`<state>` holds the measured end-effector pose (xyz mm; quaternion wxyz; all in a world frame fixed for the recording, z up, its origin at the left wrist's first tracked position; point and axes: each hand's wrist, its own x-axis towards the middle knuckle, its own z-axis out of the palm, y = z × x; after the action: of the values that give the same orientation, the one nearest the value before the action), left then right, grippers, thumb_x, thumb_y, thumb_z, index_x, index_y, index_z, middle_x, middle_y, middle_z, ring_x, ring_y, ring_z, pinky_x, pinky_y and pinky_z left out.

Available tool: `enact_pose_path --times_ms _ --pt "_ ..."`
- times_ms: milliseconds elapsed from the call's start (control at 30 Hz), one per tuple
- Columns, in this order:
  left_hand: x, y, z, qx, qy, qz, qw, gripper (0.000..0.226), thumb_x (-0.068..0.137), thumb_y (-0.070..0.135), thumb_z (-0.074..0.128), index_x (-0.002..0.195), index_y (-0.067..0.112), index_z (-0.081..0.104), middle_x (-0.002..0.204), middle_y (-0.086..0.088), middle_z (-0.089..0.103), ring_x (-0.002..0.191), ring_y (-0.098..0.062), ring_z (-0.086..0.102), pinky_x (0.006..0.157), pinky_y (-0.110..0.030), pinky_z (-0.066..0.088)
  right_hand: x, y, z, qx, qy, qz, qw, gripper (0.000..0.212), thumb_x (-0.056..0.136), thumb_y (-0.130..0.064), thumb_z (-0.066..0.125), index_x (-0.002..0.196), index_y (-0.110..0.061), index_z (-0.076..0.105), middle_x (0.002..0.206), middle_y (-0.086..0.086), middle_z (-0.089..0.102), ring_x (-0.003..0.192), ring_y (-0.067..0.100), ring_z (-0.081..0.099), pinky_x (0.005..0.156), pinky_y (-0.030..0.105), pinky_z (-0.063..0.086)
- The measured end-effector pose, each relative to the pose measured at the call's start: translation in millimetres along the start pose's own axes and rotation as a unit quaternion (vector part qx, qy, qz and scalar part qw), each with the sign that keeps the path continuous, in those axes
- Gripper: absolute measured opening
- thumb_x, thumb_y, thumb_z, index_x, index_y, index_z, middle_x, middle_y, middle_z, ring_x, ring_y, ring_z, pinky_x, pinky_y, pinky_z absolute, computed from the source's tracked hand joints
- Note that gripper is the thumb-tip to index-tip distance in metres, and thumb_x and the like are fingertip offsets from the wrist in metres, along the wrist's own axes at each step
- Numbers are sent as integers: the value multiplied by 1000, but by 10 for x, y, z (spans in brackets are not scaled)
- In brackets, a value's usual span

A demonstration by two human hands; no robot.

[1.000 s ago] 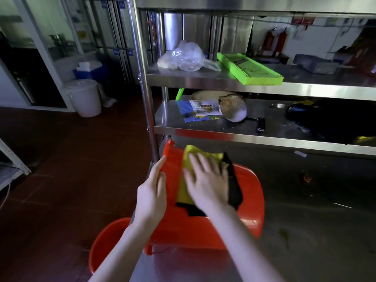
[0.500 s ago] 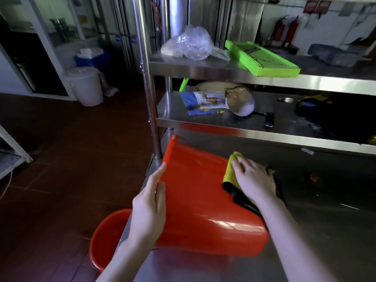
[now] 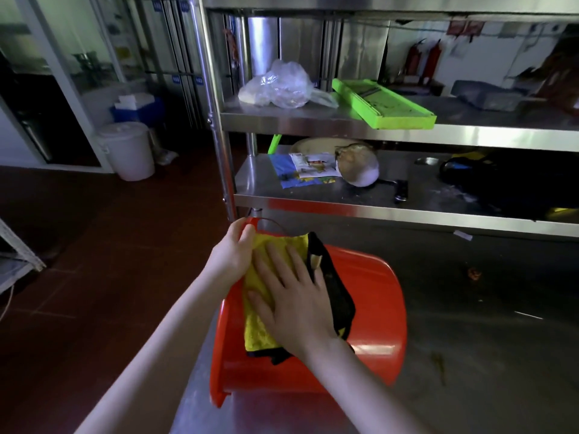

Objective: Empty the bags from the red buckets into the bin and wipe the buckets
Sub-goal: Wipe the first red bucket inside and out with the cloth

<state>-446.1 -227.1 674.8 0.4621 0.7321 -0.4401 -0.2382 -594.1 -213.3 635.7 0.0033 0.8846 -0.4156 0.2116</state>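
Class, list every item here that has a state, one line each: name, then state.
Red bucket: lying on its side on the steel table.
Cloth: spread flat over the bucket's wall.
Left hand: grips the bucket's rim.
Right hand: flat, pressing the cloth.
White bin: lid on.
Plastic bag: crumpled on the upper shelf.

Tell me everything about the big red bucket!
The red bucket is shiny plastic, lying on its side on the steel table, its open rim pointing left. The left hand grips the rim's far end. The right hand presses a yellow-and-black cloth flat against its upturned side.
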Motion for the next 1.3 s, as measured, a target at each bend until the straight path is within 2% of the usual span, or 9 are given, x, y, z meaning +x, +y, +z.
enact_pose_path --times_ms 133,267,433,600,700,867,1033,1200,1300 --pt "-136 69 148 64 41 81 994 40 102 33 39 141 34 45 102 0 71 71 1 62 61 -6 39 -57 428 -100 -1 -7 72 997 62 92 -68 19 148 -43 29 156 -11 32 146 17 26 113 49 26" --pt "-553 -220 138 8 30 167 985 43 101 31 40 138 52 38 52 3 55 36 -7 42 39 -20 37 -123 1201 -174 24 -55 260 964 61 93 -67 13 149 -44 23 158 -14 26 146 14 20 116 53 21" --pt "-849 -489 316 -42 37 170 984 44 101 33 36 138 57 32 46 6 44 35 -5 35 37 -17 29 74 1208 -136 26 -82 273 958 57 96 -63 11 150 -46 17 160 -16 19 148 17 13 116 60 9" --pt "-742 -495 255 -33 56 184 981 43 95 40 37 136 53 38 85 25 69 56 3 60 53 -7 40 177 224 10 10 -3 62 998 57 94 -57 26 147 -37 33 155 -9 35 144 24 28 111 62 24" --pt "-810 -528 245 -49 60 176 981 43 94 45 36 136 52 40 80 15 69 50 -2 58 49 -9 41 119 209 36 8 4 25 1000 58 97 -62 22 149 -37 30 155 -8 33 145 24 27 110 57 27" --pt "-1044 -720 262 -51 79 190 977 45 95 35 36 137 52 40 48 4 43 36 -2 30 38 -17 26 4 1089 -37 13 -20 218 976 66 90 -71 10 146 -44 30 155 -12 33 143 17 28 112 50 29" --pt "-1273 -909 230 -37 82 185 979 52 94 26 35 136 55 36 54 8 58 32 -1 34 37 -11 27 58 1624 -169 61 -131 339 930 64 92 -70 11 147 -42 28 158 -10 27 143 24 25 113 52 27" --pt "-1391 -934 450 -41 89 180 979 57 91 20 42 139 48 33 109 46 56 89 22 57 75 4 38 135 546 12 31 -41 135 989 59 93 -63 21 146 -40 32 156 -9 32 145 23 24 114 60 20" --pt "-1404 -840 497 -45 91 175 979 51 91 25 43 128 58 32 108 48 55 83 20 58 68 -3 46 39 189 84 35 -4 58 998 57 95 -58 28 147 -37 34 154 -7 35 145 24 25 112 59 25"
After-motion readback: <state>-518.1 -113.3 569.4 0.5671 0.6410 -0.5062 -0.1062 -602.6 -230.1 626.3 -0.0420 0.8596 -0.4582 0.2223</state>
